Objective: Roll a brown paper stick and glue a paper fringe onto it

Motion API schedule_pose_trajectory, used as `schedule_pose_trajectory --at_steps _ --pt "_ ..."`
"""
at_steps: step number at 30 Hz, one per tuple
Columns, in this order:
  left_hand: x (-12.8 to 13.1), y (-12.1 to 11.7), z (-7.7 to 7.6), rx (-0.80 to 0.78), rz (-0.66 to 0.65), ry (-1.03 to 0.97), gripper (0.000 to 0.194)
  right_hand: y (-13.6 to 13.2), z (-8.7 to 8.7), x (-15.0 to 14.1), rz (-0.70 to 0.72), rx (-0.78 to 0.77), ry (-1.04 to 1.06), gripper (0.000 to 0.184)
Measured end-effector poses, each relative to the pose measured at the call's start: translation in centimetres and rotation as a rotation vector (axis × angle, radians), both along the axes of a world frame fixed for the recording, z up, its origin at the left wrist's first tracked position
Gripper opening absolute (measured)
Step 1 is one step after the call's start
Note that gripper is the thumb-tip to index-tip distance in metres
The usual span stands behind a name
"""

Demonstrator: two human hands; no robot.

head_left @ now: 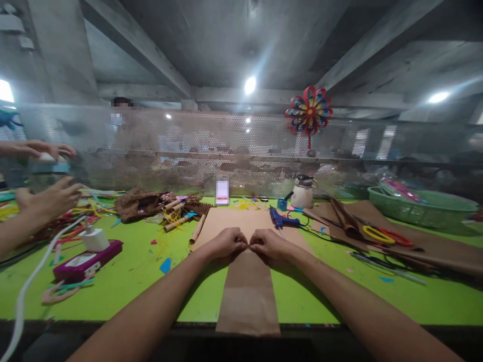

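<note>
Both hands in close now, left hand (228, 241) and right hand (268, 243) pinching the far end of the brown paper strip (249, 299), which runs down between the forearms to just past the table's (317, 306) near edge. Off to the right, the green basket (433, 212) holds colourful plastic-wrapped pieces (405, 191); beyond the glue gun (282, 219), a dark handle (289, 195) leans from the little blue pot (282, 204), beside a whitish jar (303, 195), contents hidden.
</note>
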State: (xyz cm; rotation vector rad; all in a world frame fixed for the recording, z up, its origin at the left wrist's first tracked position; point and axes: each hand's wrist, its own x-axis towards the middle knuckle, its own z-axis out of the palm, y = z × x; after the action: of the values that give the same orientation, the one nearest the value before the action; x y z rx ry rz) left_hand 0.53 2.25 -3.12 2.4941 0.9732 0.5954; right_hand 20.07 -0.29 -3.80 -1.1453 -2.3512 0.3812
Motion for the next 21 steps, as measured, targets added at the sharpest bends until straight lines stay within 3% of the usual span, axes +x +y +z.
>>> schedule_pose_trajectory --at_steps 10,21 --pt "0.47 0.48 -0.15 0.064 -0.009 0.042 0.022 -0.06 0.39 0.07 -0.031 -0.023 -0.008 0.014" --pt "0.68 0.47 -0.42 0.159 -0.071 0.058 0.015 -0.27 0.85 0.65 0.011 0.108 -0.177 0.019"
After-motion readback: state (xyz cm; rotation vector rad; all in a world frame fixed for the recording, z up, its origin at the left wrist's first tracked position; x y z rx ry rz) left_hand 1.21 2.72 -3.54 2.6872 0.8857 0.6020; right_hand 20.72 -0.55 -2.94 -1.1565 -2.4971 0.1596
